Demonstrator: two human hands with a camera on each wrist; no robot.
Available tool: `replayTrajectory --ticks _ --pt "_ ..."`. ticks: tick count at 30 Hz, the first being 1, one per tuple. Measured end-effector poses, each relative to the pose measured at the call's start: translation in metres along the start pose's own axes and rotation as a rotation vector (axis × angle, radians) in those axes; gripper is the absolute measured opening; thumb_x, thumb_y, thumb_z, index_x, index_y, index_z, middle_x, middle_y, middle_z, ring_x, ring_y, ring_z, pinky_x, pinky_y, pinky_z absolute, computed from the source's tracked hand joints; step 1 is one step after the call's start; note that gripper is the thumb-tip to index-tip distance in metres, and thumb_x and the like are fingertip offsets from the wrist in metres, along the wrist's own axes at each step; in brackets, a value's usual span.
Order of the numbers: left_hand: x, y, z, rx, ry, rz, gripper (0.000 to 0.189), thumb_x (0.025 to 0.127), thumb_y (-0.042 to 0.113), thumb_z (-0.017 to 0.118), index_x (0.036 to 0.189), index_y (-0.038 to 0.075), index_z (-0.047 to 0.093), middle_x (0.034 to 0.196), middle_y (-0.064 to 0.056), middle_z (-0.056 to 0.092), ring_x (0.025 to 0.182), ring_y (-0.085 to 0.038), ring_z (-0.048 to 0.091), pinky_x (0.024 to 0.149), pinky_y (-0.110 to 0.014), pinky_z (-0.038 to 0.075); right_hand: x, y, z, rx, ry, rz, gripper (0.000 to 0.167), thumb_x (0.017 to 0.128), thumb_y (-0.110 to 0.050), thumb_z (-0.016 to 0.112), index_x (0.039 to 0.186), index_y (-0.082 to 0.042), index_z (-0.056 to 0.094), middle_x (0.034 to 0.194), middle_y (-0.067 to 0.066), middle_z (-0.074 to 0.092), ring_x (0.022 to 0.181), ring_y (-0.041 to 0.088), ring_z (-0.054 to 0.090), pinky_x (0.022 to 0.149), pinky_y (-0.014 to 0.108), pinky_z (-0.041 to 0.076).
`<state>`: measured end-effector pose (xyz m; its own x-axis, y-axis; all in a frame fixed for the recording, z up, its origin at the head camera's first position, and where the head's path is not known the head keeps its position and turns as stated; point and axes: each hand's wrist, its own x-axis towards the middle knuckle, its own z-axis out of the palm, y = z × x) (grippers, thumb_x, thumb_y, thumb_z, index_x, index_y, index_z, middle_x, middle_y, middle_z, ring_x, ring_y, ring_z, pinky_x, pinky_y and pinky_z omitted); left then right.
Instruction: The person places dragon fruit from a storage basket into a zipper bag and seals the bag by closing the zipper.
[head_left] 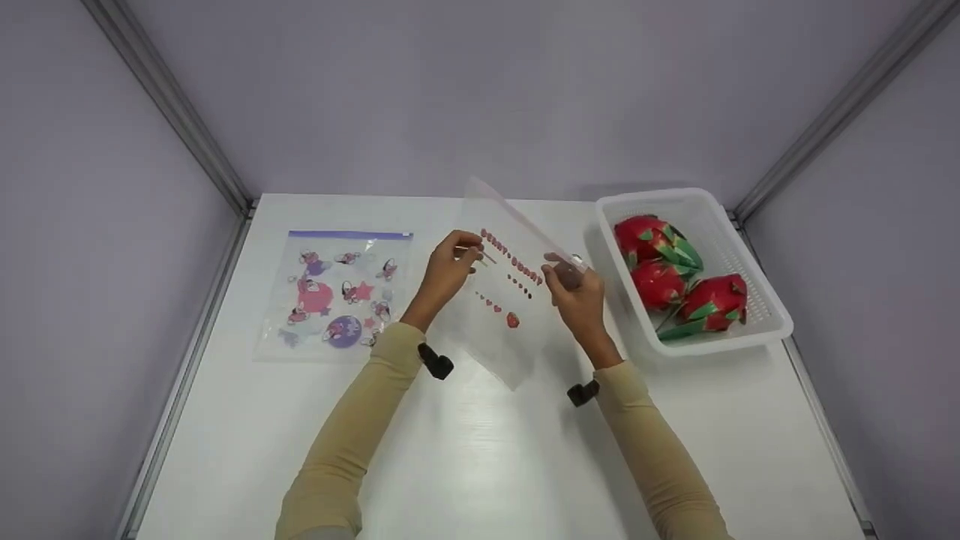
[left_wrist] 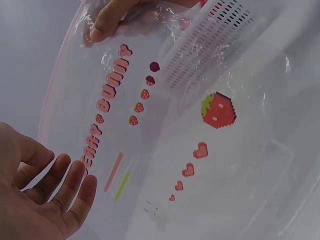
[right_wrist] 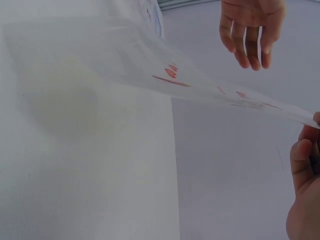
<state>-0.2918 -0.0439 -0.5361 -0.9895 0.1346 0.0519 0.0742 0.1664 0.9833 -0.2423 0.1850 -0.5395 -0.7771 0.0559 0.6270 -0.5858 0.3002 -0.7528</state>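
Observation:
A clear zip bag [head_left: 499,352] with a pink edge, strawberry and heart prints and pink lettering hangs tilted over the white table. My right hand [head_left: 579,296] pinches it near the pink edge, thumb on the near face and fingers behind the film. On the other side, my left hand [head_left: 452,259] is held beside the lettering. Its fingers are loosely bent with nothing between them, and the right wrist view shows that hand [right_wrist: 252,30] apart from the film.
At left, another clear bag [head_left: 274,322] with a purple zip and cartoon prints lies flat. A white plastic basket [head_left: 776,326] at right holds red dragon fruits [head_left: 658,285] with green leaves. Grey-purple walls enclose the table [head_left: 480,457] at back and sides.

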Motion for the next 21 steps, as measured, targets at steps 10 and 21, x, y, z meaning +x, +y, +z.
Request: replayTrajectory --ticks 10,21 --pt "-0.004 0.016 0.017 -0.124 -0.024 -0.071 0.025 0.114 0.017 0.051 0.131 0.002 0.061 0.122 -0.011 0.067 0.107 -0.021 0.071 0.088 -0.032 0.064 -0.007 0.024 0.009 -0.081 0.041 -0.106 0.018 0.088 0.017 0.076 0.105 0.011 0.075 0.078 0.021 0.073 0.059 0.010 0.060 0.059 0.005 0.045" --pt "-0.002 0.023 0.025 -0.155 -0.039 -0.045 0.026 0.114 0.023 0.051 0.126 0.001 0.061 0.117 -0.015 0.068 0.101 -0.020 0.073 0.085 -0.033 0.065 -0.014 0.026 0.012 -0.165 0.034 -0.175 0.016 0.092 0.006 0.078 0.107 0.004 0.077 0.085 0.014 0.076 0.064 0.011 0.065 0.062 0.005 0.049"
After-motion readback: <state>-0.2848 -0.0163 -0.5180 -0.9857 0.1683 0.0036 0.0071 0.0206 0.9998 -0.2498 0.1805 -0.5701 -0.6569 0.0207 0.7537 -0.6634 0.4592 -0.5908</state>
